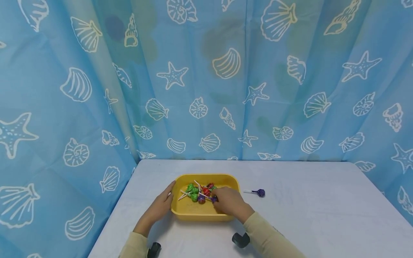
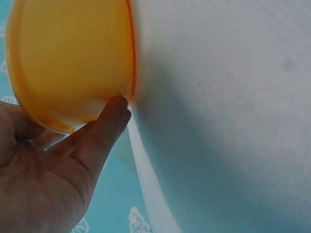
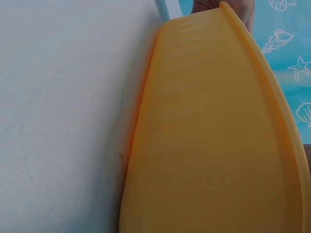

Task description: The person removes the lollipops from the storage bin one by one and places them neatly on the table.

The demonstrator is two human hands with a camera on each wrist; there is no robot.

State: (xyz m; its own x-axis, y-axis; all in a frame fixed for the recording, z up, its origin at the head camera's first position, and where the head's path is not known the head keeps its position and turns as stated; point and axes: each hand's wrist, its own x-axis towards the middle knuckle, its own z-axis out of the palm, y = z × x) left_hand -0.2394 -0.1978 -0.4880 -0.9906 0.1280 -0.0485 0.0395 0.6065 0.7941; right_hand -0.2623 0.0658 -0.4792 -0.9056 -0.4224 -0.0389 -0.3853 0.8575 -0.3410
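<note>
A yellow plastic tray (image 1: 206,217) holds several wrapped lollipops: green lollipops (image 1: 193,191), red lollipops (image 1: 205,191) and purple ones. My left hand (image 1: 160,206) rests against the tray's left end; in the left wrist view its straight fingers (image 2: 109,119) touch the outer wall, with the thumb by the rim. My right hand (image 1: 230,201) reaches over the right side into the tray. Its bent fingers pinch a purple lollipop (image 1: 214,199), the fingertips partly hidden. Another purple lollipop (image 1: 260,193) lies on the table right of the tray. The right wrist view mostly shows the tray's outer wall (image 3: 209,126).
A white cloth covers the table (image 1: 306,208). Behind and at the sides hangs a blue curtain (image 1: 200,89) with white shell and starfish prints. Dark wrist devices (image 1: 241,240) sit at both forearms.
</note>
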